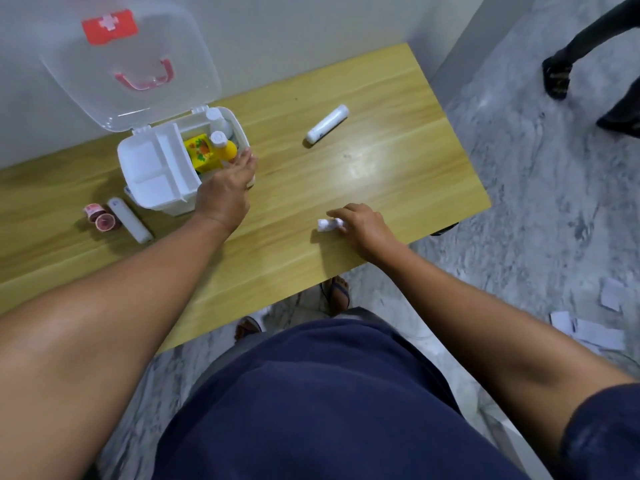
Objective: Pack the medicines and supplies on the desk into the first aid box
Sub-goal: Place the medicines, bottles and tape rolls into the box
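Note:
The white first aid box [138,161] stands open on the wooden desk [398,161], its clear lid [138,64] raised. Inside it are a yellow carton [199,152], a yellow bottle [225,147] and a white bottle [218,121]. My left hand [228,188] rests on the box's right front rim with fingers spread, holding nothing that I can see. My right hand [360,223] lies near the desk's front edge with its fingers closed on a small white roll [329,225]. A white tube [327,124] lies alone farther back. Another white tube [130,220] and a red tape roll [102,218] lie left of the box.
The desk stands against a white wall, its right edge open to a grey marbled floor. Another person's leg and foot [561,71] are at the upper right. Scraps of paper [585,330] lie on the floor at the right. My own feet show under the desk's front edge.

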